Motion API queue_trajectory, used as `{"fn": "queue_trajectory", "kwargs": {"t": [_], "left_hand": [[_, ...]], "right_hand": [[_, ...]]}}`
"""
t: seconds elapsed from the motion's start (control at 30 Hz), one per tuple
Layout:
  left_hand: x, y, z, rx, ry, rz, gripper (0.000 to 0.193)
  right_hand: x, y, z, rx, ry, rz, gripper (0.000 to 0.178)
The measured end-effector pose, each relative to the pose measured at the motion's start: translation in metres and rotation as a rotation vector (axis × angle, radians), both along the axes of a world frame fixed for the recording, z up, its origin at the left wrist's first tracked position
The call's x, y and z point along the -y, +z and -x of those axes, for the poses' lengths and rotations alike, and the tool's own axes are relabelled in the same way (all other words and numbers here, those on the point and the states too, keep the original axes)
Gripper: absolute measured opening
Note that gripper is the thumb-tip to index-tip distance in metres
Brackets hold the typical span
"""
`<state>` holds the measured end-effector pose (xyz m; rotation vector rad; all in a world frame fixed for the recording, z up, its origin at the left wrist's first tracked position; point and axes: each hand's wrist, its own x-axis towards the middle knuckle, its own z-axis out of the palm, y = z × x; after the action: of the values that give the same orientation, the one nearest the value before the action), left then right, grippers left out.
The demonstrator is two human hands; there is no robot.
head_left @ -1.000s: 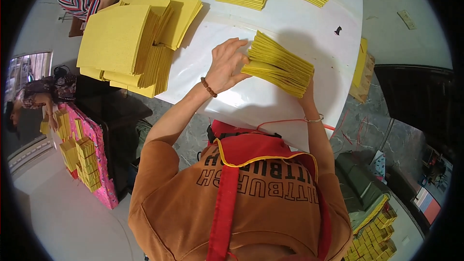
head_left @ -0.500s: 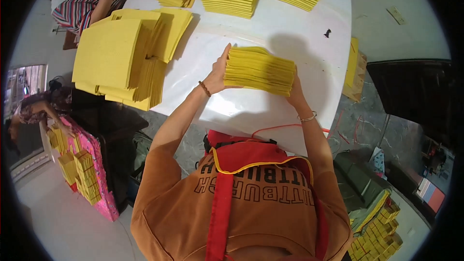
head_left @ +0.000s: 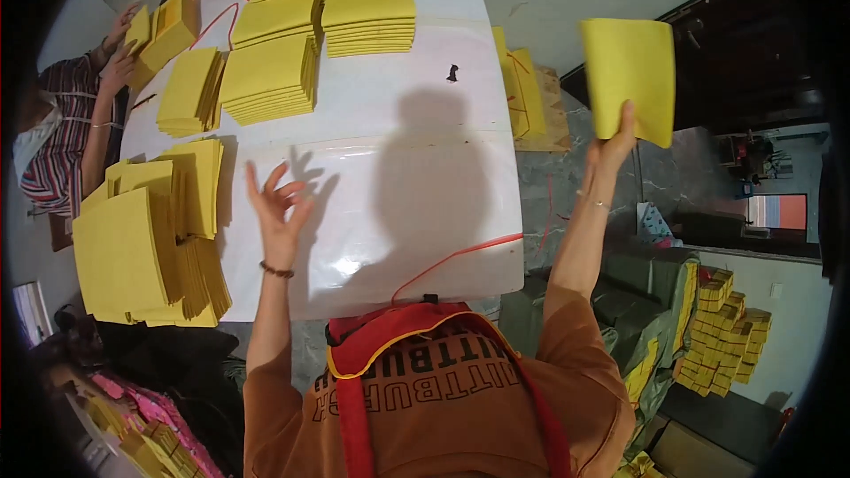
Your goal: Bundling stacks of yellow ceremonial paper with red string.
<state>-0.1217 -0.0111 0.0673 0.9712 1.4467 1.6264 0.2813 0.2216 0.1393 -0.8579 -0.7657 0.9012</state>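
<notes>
My right hand (head_left: 613,143) grips a yellow paper stack (head_left: 629,75) by its lower edge and holds it up, off the table's right side. Its broad flat face shows, so its thickness is hard to judge. Over the white table (head_left: 354,212), my left hand (head_left: 282,204) is raised with fingers spread and nothing in it. Left of that hand stands a large, uneven pile of yellow folded paper (head_left: 124,252). Farther off, several neat yellow stacks (head_left: 270,75) lie close together.
At the far left a person in a striped top handles a yellow piece beside a yellow box (head_left: 168,35). A red strap (head_left: 460,252) crosses the table's near edge. A small black object (head_left: 453,73) lies on the tabletop. Yellow bundles (head_left: 722,336) are heaped at the lower right.
The yellow stack, earlier between both hands over the table, has gone up and right in my right hand. My left hand has let go and moved left. The view has turned rightward.
</notes>
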Motion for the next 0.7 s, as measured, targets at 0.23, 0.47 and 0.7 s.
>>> {"fn": "queue_trajectory", "kwargs": {"t": [0.23, 0.47, 0.7], "left_hand": [[-0.061, -0.001, -0.06, 0.174, -0.297, -0.167, 0.097], [-0.038, 0.018, -0.036, 0.367, -0.214, -0.202, 0.098], [-0.007, -0.036, 0.028, 0.151, -0.455, 0.078, 0.11]], "right_hand": [[0.089, -0.064, 0.163, -0.735, 0.921, 0.65, 0.048], [0.126, -0.114, 0.198, -0.654, 1.084, 0.582, 0.047], [0.101, -0.13, 0.166, 0.457, 1.2, 0.567, 0.056]]}}
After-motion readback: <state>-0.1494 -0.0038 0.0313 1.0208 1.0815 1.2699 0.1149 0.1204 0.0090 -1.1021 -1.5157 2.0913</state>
